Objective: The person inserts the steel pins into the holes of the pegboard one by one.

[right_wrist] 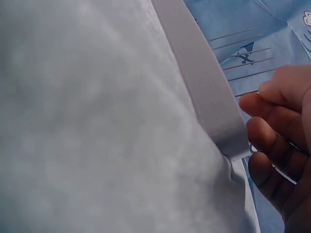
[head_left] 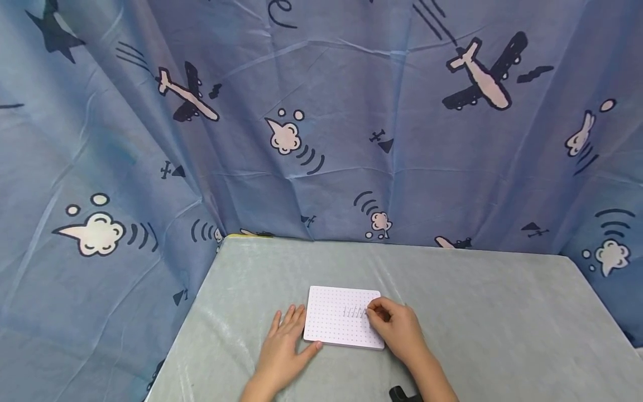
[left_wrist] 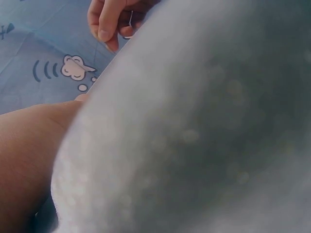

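A white pegboard (head_left: 331, 329) with a grid of small holes lies on the table. Several thin metal pins (head_left: 353, 312) stand upright in a row on its right half; the right wrist view shows these pins (right_wrist: 250, 63) rising above the board's pale side (right_wrist: 209, 97). My right hand (head_left: 399, 329) pinches one more pin (right_wrist: 248, 93) between thumb and index finger, at the right end of the row, its lower end right at the board. My left hand (head_left: 286, 349) rests with fingers spread at the board's left edge, thumb by the near left corner.
A grey-green cloth covers the table (head_left: 477, 318). Behind and to both sides hangs a blue curtain (head_left: 341, 139) printed with planes and clouds. A black device (head_left: 399, 394) sits by the right wrist. Blurred cloth fills much of both wrist views.
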The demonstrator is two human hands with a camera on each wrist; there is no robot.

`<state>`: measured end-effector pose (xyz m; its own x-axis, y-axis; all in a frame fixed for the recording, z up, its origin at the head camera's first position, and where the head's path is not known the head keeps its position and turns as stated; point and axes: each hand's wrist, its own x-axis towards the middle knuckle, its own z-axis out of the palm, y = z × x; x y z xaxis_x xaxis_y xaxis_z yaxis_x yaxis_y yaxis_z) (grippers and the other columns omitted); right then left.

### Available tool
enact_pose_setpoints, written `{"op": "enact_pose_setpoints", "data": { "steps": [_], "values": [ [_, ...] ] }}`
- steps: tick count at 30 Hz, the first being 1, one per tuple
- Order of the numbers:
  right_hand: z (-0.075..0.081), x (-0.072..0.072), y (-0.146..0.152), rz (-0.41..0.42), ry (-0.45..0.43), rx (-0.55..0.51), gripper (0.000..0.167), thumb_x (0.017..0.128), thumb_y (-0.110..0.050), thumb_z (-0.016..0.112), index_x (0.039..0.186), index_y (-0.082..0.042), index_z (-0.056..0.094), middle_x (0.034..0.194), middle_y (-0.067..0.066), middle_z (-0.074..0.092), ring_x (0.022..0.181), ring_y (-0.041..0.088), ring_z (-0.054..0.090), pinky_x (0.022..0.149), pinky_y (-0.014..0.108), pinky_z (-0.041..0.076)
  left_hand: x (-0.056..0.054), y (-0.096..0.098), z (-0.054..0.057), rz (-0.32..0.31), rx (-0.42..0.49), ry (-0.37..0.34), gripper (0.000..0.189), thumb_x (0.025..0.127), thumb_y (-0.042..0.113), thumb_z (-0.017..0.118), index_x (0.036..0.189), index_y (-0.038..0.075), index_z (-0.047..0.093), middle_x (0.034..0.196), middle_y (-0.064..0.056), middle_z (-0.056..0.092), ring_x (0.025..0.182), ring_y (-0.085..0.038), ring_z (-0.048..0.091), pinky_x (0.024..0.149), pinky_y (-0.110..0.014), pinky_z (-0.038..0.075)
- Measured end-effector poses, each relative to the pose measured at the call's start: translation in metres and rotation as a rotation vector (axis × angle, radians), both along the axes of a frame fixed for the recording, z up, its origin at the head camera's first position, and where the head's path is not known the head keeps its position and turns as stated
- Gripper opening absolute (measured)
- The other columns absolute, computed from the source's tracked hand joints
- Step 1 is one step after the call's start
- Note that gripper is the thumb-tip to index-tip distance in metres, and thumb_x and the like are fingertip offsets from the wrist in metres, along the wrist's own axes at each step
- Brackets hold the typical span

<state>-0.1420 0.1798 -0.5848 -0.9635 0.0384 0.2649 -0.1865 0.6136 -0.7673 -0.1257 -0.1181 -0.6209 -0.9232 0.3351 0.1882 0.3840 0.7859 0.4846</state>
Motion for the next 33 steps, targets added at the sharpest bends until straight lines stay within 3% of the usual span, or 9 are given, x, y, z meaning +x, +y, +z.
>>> {"op": "enact_pose_setpoints", "data": {
  "steps": [7, 12, 21, 27, 33],
  "values": [
    [0.002, 0.0, 0.008, -0.02, -0.062, 0.049, 0.018, 0.089, -0.009, 0.09, 0.1, -0.018, 0.08, 0.078, -0.011, 0.063, 0.069, 0.008, 0.056, 0.06, 0.025, 0.047, 0.0, 0.0, 0.0, -0.001, 0.001, 0.002, 0.088, 0.101, 0.068, 0.065, 0.159, 0.003, 0.056, 0.167, -0.011, 0.049, 0.161, -0.03, 0.036, 0.135, -0.057, 0.016],
    [0.005, -0.001, 0.019, -0.053, -0.029, 0.076, 0.018, 0.09, -0.011, 0.089, 0.106, -0.013, 0.081, 0.084, -0.007, 0.065, 0.073, 0.012, 0.055, 0.061, 0.027, 0.045, 0.0, 0.0, 0.001, 0.0, 0.0, -0.01, 0.088, 0.101, 0.067, 0.067, 0.159, 0.003, 0.055, 0.168, -0.01, 0.048, 0.161, -0.03, 0.035, 0.136, -0.056, 0.015],
    [0.003, -0.004, 0.043, -0.094, 0.0, 0.164, 0.022, 0.09, -0.01, 0.088, 0.111, -0.009, 0.08, 0.094, -0.004, 0.07, 0.08, 0.014, 0.059, 0.069, 0.033, 0.051, 0.0, 0.0, 0.003, 0.001, 0.009, 0.009, 0.086, 0.1, 0.063, 0.071, 0.158, 0.001, 0.055, 0.167, -0.012, 0.05, 0.16, -0.032, 0.037, 0.135, -0.056, 0.016],
    [0.004, -0.004, 0.057, -0.076, -0.055, 0.225, 0.028, 0.09, -0.012, 0.086, 0.115, -0.004, 0.078, 0.095, 0.002, 0.067, 0.083, 0.017, 0.059, 0.074, 0.041, 0.052, 0.0, 0.001, 0.003, -0.002, 0.004, 0.007, 0.086, 0.1, 0.062, 0.071, 0.159, 0.002, 0.055, 0.167, -0.011, 0.049, 0.161, -0.031, 0.036, 0.136, -0.055, 0.015],
    [0.004, -0.004, 0.068, -0.115, -0.13, 0.274, 0.025, 0.093, -0.014, 0.082, 0.113, 0.0, 0.076, 0.093, 0.004, 0.065, 0.083, 0.021, 0.059, 0.077, 0.047, 0.053, 0.0, 0.001, 0.004, 0.0, 0.001, -0.002, 0.086, 0.1, 0.062, 0.071, 0.159, 0.002, 0.055, 0.167, -0.011, 0.049, 0.161, -0.031, 0.036, 0.136, -0.055, 0.014]
  ]
}}
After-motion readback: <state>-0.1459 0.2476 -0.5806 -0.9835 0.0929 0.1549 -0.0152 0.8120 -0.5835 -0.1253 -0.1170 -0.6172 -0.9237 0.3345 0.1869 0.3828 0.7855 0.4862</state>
